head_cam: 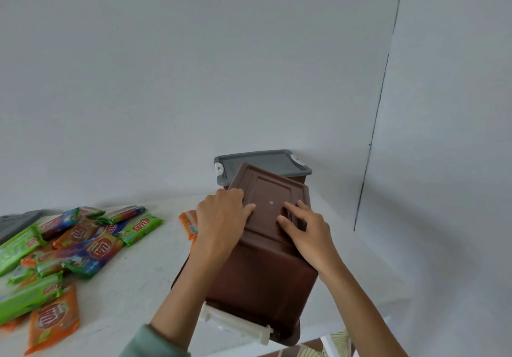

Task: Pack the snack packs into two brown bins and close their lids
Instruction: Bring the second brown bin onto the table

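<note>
Brown bin (pixel 263 273) is centre frame, over the near-right part of the white table (pixel 144 273). It is tipped so its flat base, with stepped rectangular panels, faces the camera. The rim end points down toward the viewer, and a white latch (pixel 235 322) hangs off it.

Left hand (pixel 221 218) grips the bin's far-left corner: fingers curl over the edge and the thumb lies flat on the base panel. Right hand (pixel 304 232) clasps the right edge: the palm wraps the side and bent fingers press onto the base (exact finger contact is hard to read, there's motion blur). Both hands are on the bin and close together, with a strip of base showing between them. A green sleeve (pixel 149 343) shows on the left forearm; the right forearm is bare.

A second bin (pixel 303 179) stands just behind, against the wall (pixel 194 79). Its grey lid (pixel 260 162) sits flat on top, with a white clip at each end. The held bin hides most of its body.

One orange pack (pixel 189 222) lies on the table just left of the left hand, partly hidden by it. The main heap of snack packs (pixel 69 246) is well apart at the left side of the table: green, orange and blue wrappers, overlapping and loose. A grey slab (pixel 16 223) pokes in at the far-left edge behind the heap; I can't tell what it is.
</note>
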